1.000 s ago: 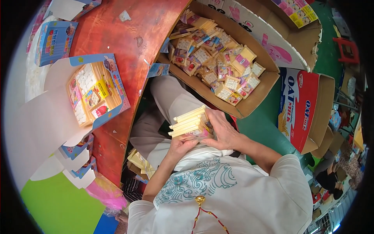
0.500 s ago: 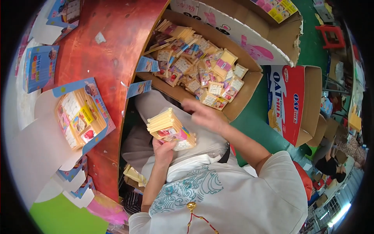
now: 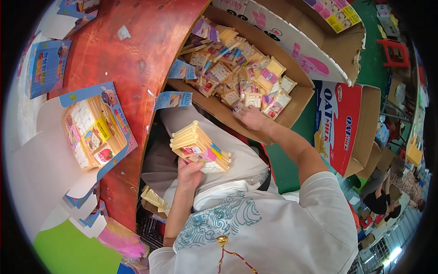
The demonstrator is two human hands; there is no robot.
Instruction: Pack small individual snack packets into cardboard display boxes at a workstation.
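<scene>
fingers of the right hand are hidden among packets.

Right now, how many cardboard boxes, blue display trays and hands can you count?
Open brown cardboard box of small packets: 1
Red and white carton: 1
Blue display trays on the table, one filled and one lying flat: 2
The person's hands, left hand holding a stack of yellow packets, right hand in the box: 2
Total: 6
</scene>
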